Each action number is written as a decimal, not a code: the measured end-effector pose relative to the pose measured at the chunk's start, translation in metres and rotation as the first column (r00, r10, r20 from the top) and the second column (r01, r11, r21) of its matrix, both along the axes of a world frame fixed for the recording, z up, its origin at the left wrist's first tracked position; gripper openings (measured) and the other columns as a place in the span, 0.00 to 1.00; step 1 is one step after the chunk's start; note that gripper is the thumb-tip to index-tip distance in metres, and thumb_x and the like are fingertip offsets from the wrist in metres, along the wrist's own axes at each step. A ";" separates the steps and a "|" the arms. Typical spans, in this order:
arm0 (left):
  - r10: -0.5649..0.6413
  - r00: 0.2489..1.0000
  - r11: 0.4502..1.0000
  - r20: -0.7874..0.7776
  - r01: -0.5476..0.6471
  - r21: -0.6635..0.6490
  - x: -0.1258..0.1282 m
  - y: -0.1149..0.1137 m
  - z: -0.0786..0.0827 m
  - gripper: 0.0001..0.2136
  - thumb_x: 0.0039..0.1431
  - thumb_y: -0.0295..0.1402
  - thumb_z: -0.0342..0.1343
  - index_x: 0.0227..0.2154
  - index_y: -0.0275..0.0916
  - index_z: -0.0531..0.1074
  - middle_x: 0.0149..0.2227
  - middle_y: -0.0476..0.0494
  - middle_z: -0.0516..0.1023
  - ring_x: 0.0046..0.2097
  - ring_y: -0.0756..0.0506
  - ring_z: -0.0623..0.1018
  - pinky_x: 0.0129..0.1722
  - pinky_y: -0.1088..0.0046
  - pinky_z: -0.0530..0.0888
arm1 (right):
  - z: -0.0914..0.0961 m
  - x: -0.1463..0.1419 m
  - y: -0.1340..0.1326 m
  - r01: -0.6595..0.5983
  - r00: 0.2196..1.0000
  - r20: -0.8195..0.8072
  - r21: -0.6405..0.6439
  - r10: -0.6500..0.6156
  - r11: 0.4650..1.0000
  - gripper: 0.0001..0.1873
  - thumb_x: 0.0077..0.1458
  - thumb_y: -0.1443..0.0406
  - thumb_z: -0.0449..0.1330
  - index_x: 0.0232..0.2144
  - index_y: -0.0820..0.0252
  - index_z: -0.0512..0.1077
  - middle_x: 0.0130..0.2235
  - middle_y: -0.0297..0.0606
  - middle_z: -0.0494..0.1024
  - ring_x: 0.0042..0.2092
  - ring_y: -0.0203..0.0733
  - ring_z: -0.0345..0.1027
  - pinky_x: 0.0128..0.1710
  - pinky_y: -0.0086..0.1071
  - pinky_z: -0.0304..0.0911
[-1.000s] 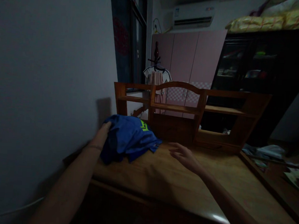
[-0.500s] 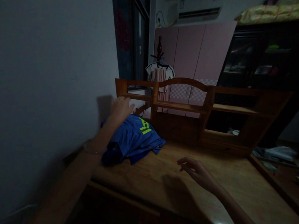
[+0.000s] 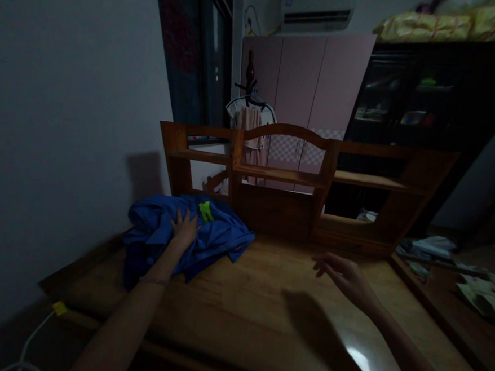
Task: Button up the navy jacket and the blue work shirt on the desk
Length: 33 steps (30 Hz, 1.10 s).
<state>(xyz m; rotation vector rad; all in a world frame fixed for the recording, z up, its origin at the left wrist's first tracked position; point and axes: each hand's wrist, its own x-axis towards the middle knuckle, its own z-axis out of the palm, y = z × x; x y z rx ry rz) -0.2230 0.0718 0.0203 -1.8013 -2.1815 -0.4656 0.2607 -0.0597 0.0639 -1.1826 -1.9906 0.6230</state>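
Observation:
A crumpled blue garment (image 3: pixel 218 243) with a bright yellow-green print lies on the left part of the wooden desktop, near the wall. On top of it rests my left hand (image 3: pixel 184 229), fingers spread over the cloth and hiding some of it. My right hand (image 3: pixel 341 271) hovers above the middle-right of the wooden desktop (image 3: pixel 256 299), its fingers loosely bent and slightly apart. Nothing is in that hand, and its shadow falls on the wood below.
Along the back of the desktop runs a wooden shelf unit (image 3: pixel 282 176). A wall (image 3: pixel 74 111) borders the left side. At lower left is a white cable (image 3: pixel 36 332) by a yellow tag. Papers and plastic (image 3: pixel 433 246) lie to the right, beyond the raised edge.
My left hand has come down from above onto the blue garment, which now spreads wider and shows less of its print. My right hand stays above the desktop. The view has shifted slightly right.

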 end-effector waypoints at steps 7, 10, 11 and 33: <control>-0.398 0.911 0.845 -0.111 0.411 0.342 0.143 -0.038 0.052 0.13 0.64 0.31 0.40 0.43 0.39 0.70 0.44 0.39 0.71 0.47 0.43 0.70 0.50 0.64 0.65 | -0.046 0.009 0.040 0.203 0.979 -0.024 0.092 -0.201 0.975 0.11 0.59 0.58 0.53 0.36 0.59 0.69 0.30 0.36 0.75 0.30 0.39 0.71 0.31 0.29 0.65; -0.600 0.791 0.754 -0.120 0.609 0.248 0.175 -0.040 0.039 0.11 0.65 0.31 0.41 0.39 0.39 0.69 0.39 0.43 0.71 0.44 0.45 0.71 0.46 0.68 0.67 | -0.067 0.006 0.039 0.189 0.980 0.046 0.121 -0.196 0.974 0.09 0.58 0.59 0.54 0.32 0.58 0.68 0.31 0.36 0.74 0.31 0.39 0.70 0.29 0.29 0.64; -0.663 0.741 0.719 -0.109 0.670 0.184 0.175 -0.037 0.030 0.10 0.65 0.31 0.42 0.39 0.40 0.69 0.38 0.44 0.71 0.43 0.46 0.71 0.45 0.70 0.67 | -0.070 0.006 0.038 0.179 0.979 0.070 0.133 -0.190 0.975 0.08 0.58 0.60 0.54 0.32 0.58 0.68 0.31 0.36 0.74 0.32 0.39 0.69 0.29 0.28 0.63; -0.701 0.693 0.705 0.166 0.709 0.013 0.116 -0.004 -0.026 0.14 0.48 0.19 0.47 0.37 0.40 0.64 0.36 0.45 0.71 0.40 0.45 0.73 0.41 0.70 0.69 | -0.064 -0.007 0.027 0.143 0.960 0.221 0.132 -0.170 0.981 0.07 0.58 0.63 0.51 0.35 0.55 0.69 0.35 0.36 0.75 0.33 0.39 0.70 0.30 0.30 0.63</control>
